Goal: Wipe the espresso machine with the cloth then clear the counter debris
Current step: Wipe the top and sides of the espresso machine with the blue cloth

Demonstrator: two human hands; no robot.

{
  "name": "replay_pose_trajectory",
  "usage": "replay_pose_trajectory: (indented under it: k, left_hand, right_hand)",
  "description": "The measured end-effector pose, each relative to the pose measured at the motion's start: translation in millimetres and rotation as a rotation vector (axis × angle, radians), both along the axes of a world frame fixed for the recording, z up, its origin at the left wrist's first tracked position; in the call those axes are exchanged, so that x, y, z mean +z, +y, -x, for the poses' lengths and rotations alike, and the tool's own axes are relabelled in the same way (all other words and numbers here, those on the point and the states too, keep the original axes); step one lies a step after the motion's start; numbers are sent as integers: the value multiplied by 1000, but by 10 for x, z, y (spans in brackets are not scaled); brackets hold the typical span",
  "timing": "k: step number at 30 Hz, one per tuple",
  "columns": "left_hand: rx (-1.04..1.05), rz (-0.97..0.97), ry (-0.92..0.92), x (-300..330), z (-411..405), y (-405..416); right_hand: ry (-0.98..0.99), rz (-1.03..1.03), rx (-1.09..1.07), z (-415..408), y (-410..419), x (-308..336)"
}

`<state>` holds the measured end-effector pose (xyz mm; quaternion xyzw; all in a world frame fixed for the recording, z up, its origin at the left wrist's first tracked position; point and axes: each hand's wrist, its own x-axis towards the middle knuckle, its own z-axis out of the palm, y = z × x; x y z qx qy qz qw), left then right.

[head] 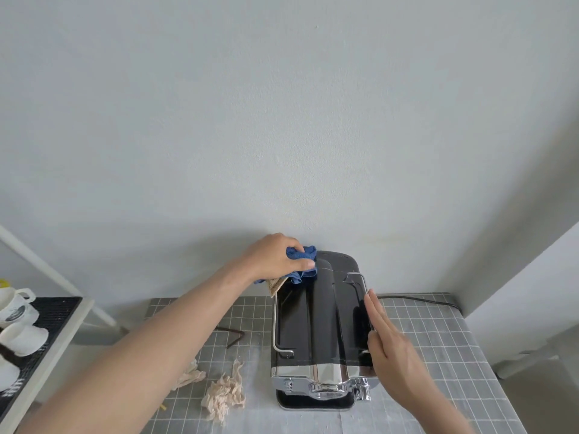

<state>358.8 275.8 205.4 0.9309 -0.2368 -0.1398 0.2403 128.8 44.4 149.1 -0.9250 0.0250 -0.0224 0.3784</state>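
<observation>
A black espresso machine (316,321) with a chrome front stands on the grey checked counter (438,355). My left hand (275,258) is shut on a bunched blue cloth (305,263) and presses it against the machine's back left top corner. A tan label hangs from the cloth. My right hand (388,349) lies flat, fingers together, against the machine's right side by the metal rail. Crumpled beige paper (224,396) lies on the counter to the left of the machine, with a second piece (189,374) partly hidden under my left forearm.
A bent brown stick (233,335) lies on the counter behind the paper. A small yellow scrap (163,408) sits near the counter's front left. A black cable (416,299) runs along the wall behind the machine. White cups (18,308) rest on a black mat on a shelf at left.
</observation>
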Motion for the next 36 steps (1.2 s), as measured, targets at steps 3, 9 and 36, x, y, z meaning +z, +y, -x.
replay_pose_trajectory:
  k: [3,9,36]
  left_hand:
    - [-22,32,-43,-15,-24,-94]
    - [-160,-61,-136,7,-198,22]
    - [229,377,31,-530,705,584]
  right_hand:
    - [-25,-30,20,7,2,21]
    - [7,-58,8,2,-17,6]
    - [58,-68,40,-13,-70,-28]
